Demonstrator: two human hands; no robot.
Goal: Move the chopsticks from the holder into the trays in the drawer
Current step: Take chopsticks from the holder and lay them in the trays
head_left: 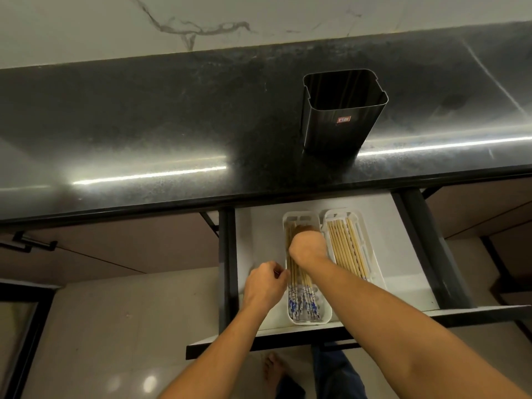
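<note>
A black square holder [344, 113] stands on the dark countertop; nothing shows above its rim. Below it the drawer [259, 243] is pulled out with two white trays side by side. The left tray [325, 312] holds several chopsticks with blue-patterned ends [302, 303]. Several plain wooden chopsticks [347, 249] lie in the right tray [374, 272]. My right hand [308, 246] reaches down into the far half of the left tray, its fingers hidden among the chopsticks. My left hand [266, 286] rests at that tray's left rim, fingers curled against it.
The dark countertop [144, 133] overhangs the back of the drawer. The drawer's black side rails [426, 243] run along both sides. Brown cabinet fronts [109, 243] flank it. My feet show on the pale floor [100, 341] under the drawer front.
</note>
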